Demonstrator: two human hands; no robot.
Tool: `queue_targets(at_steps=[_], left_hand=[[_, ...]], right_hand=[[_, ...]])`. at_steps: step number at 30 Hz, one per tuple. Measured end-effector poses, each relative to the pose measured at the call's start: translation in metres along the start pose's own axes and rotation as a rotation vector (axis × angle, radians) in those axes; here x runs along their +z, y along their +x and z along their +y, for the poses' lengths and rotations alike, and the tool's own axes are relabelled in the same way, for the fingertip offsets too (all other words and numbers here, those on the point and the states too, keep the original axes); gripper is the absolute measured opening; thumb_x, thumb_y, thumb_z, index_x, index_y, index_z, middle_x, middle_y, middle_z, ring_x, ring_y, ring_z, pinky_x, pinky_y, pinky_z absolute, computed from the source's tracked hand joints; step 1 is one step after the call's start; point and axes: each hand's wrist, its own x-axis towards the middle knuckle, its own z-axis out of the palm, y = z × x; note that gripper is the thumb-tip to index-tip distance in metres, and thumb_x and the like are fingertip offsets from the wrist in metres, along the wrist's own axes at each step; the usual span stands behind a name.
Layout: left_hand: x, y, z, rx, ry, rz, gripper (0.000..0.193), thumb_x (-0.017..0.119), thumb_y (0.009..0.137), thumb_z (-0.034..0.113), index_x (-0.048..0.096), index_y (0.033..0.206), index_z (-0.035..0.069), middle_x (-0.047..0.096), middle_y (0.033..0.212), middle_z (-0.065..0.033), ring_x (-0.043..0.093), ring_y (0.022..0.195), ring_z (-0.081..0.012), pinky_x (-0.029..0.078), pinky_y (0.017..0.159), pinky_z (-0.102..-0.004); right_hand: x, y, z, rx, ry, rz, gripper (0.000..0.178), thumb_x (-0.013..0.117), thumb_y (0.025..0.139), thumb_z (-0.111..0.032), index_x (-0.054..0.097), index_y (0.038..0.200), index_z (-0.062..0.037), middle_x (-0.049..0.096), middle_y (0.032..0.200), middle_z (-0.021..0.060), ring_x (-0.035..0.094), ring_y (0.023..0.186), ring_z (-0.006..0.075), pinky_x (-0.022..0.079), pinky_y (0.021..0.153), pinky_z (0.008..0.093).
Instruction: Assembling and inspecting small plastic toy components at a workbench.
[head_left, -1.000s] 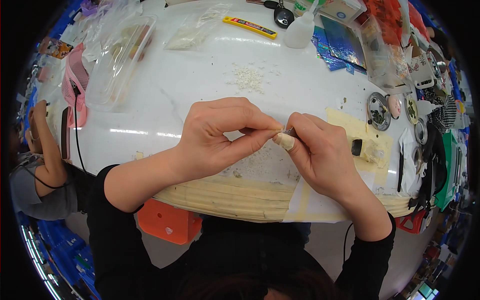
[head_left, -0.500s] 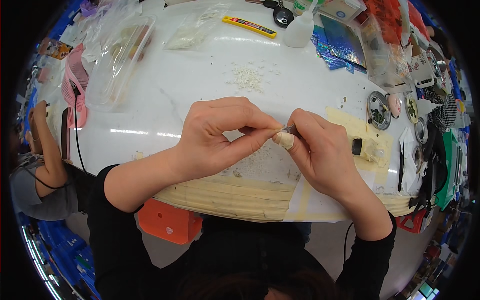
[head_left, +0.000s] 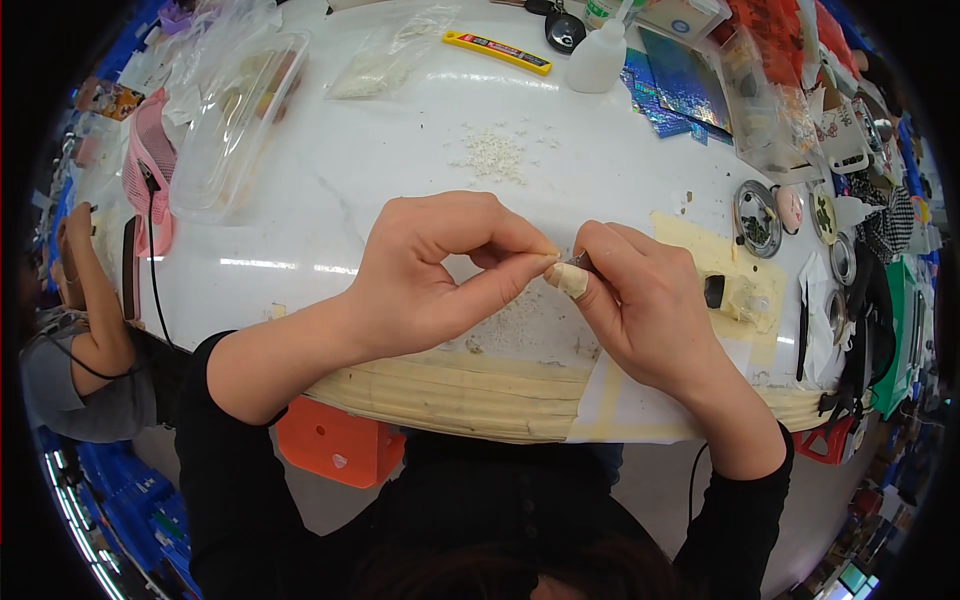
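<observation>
Left hand (head_left: 425, 268) now, and we're pinching what looks like a tiny pale piece (head_left: 557, 257) right at finger and thumb tips, over the white table (head_left: 285, 300); our right hand (head_left: 645, 300), tape (head_left: 571, 281) round its thumb, grips a small grey metallic thing (head_left: 580, 262) just right of it, tips touching or nearly, the piece's long axis too small for us to read, white bits (head_left: 495, 155) heaped beyond both hands
</observation>
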Motion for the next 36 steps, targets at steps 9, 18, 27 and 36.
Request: queue_targets(at_steps=[9,18,27,36], left_hand=[[0.000,0.000,0.001,-0.503,-0.534,-0.115,0.009,0.064,0.092,0.009,0.063,0.089,0.000,0.067,0.078,-0.0066,0.065,0.069,-0.0100,0.055,0.063,-0.0232],[-0.002,0.002,0.004,-0.524,-0.591,-0.124,0.011,0.065,0.092,0.010,0.063,0.088,0.000,0.067,0.075,-0.0069,0.064,0.066,-0.0101,0.054,0.062,-0.0237],[-0.001,0.000,0.005,-0.499,-0.602,-0.125,0.010,0.065,0.091,0.009,0.063,0.088,-0.001,0.067,0.075,-0.0071,0.064,0.066,-0.0099,0.054,0.063,-0.0241],[-0.002,0.000,0.004,-0.494,-0.602,-0.138,0.009,0.065,0.091,0.008,0.064,0.089,-0.001,0.067,0.076,-0.0070,0.064,0.067,-0.0095,0.054,0.063,-0.0239]], right_hand=[[-0.010,0.006,-0.005,0.203,0.440,-0.009,0.012,0.065,0.088,-0.011,0.059,0.086,-0.0013,0.057,0.067,0.0053,0.050,0.057,0.0125,0.040,0.052,0.0262],[-0.003,0.002,0.002,0.276,0.684,-0.083,0.013,0.062,0.091,-0.009,0.062,0.089,0.0030,0.057,0.066,0.0032,0.044,0.060,0.0058,0.038,0.053,0.0242],[-0.005,0.004,0.004,0.333,0.854,-0.147,0.018,0.062,0.093,-0.014,0.065,0.088,0.0034,0.061,0.069,-0.0010,0.045,0.064,0.0019,0.035,0.055,0.0210],[-0.007,0.004,0.009,0.369,0.875,-0.181,0.018,0.064,0.092,-0.016,0.069,0.090,0.0014,0.065,0.069,-0.0013,0.038,0.058,-0.0005,0.030,0.051,0.0207]])
